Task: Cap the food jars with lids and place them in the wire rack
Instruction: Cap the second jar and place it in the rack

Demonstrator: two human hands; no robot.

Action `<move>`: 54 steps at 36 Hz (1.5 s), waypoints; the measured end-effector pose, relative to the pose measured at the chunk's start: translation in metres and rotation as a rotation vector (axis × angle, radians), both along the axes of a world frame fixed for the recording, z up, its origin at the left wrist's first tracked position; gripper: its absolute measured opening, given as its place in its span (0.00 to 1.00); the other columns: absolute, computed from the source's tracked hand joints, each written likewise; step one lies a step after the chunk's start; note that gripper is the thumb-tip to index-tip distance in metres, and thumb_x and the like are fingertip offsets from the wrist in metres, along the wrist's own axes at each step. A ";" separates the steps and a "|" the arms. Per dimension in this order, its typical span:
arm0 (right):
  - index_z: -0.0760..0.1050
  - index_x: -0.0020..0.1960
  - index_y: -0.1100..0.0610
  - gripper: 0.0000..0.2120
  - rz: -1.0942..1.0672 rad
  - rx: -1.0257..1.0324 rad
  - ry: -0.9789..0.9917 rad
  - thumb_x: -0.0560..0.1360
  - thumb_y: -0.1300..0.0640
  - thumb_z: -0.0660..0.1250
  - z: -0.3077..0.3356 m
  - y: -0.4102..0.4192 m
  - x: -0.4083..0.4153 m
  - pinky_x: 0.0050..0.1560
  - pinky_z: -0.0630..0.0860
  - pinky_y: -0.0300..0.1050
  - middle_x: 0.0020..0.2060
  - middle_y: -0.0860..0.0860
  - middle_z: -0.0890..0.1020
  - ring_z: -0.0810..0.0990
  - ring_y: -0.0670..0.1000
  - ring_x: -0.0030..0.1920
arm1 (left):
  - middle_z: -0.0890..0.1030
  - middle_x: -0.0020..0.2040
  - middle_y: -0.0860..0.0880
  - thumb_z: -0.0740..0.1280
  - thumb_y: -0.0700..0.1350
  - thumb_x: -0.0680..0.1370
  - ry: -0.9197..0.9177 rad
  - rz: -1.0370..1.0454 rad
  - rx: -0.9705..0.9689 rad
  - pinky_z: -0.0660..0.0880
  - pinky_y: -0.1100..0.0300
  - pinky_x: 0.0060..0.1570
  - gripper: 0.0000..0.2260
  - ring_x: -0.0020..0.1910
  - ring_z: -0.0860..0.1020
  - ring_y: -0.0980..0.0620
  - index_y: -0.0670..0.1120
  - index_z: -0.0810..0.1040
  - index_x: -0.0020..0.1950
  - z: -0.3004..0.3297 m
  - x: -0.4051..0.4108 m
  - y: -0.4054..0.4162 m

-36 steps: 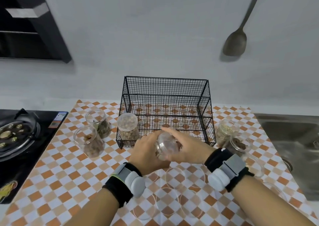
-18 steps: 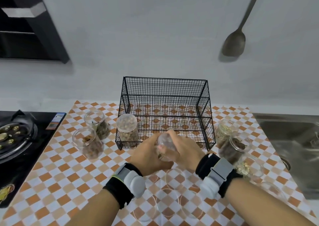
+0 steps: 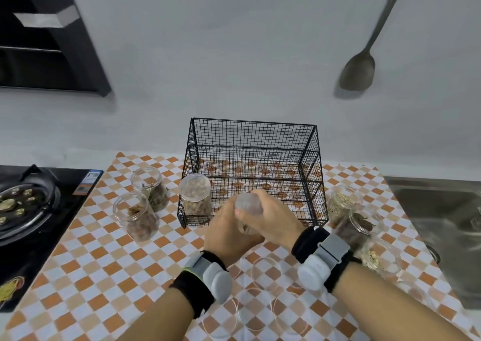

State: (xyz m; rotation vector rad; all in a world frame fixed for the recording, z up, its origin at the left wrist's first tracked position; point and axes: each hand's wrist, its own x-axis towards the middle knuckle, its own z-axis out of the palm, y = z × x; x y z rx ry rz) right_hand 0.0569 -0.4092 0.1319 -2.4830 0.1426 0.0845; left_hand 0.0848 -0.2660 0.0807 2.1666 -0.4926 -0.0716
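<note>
Nearest, several clear lids (image 3: 265, 271) lay flat on the checked mat (image 3: 104, 275), just in front of the wrists. Above them both hands closed on 1 jar (image 3: 248, 205), held just in front of the wire rack (image 3: 251, 169): the left hand (image 3: 229, 232) wrapped its body, while the right hand (image 3: 276, 217) curled over its top, so whether a lid was already seated there could not be told. Its contents were mostly hidden. The capping looked best done by keeping the jar upright and steady in the left hand while the right pressed or turned the lid down evenly.

To the right stood 3 open jars (image 3: 345, 205), holding pale seeds, something dark, and pale pieces. To the left stood 2 open jars (image 3: 136, 217) of brownish pieces. Farther back, 1 capped jar of round beige pieces (image 3: 195, 195) stood inside the rack's front left corner.
</note>
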 end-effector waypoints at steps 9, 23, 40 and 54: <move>0.67 0.68 0.51 0.37 -0.087 -0.153 -0.044 0.69 0.27 0.65 0.019 -0.007 0.027 0.52 0.81 0.51 0.56 0.47 0.79 0.80 0.49 0.51 | 0.65 0.76 0.58 0.77 0.66 0.67 0.161 -0.038 -0.068 0.68 0.57 0.71 0.50 0.72 0.64 0.63 0.54 0.53 0.81 -0.023 0.010 0.021; 0.68 0.67 0.55 0.37 -0.076 -0.258 0.024 0.71 0.29 0.68 0.012 -0.005 0.078 0.54 0.81 0.55 0.59 0.53 0.79 0.80 0.55 0.53 | 0.70 0.72 0.51 0.71 0.58 0.76 0.189 0.024 0.166 0.73 0.53 0.65 0.36 0.68 0.72 0.50 0.50 0.59 0.79 -0.069 -0.011 0.052; 0.57 0.73 0.53 0.41 -0.017 -0.222 0.113 0.72 0.32 0.70 -0.030 0.008 0.101 0.49 0.81 0.53 0.57 0.54 0.79 0.81 0.57 0.49 | 0.72 0.66 0.52 0.70 0.57 0.77 0.216 0.041 0.206 0.70 0.59 0.62 0.30 0.64 0.73 0.52 0.49 0.65 0.76 -0.088 -0.018 0.061; 0.60 0.70 0.53 0.39 -0.010 -0.210 0.158 0.72 0.32 0.71 -0.055 0.003 0.103 0.48 0.81 0.52 0.52 0.51 0.78 0.80 0.55 0.46 | 0.73 0.69 0.52 0.68 0.53 0.80 0.218 0.083 0.122 0.68 0.63 0.60 0.26 0.66 0.73 0.51 0.49 0.66 0.75 -0.081 -0.016 0.068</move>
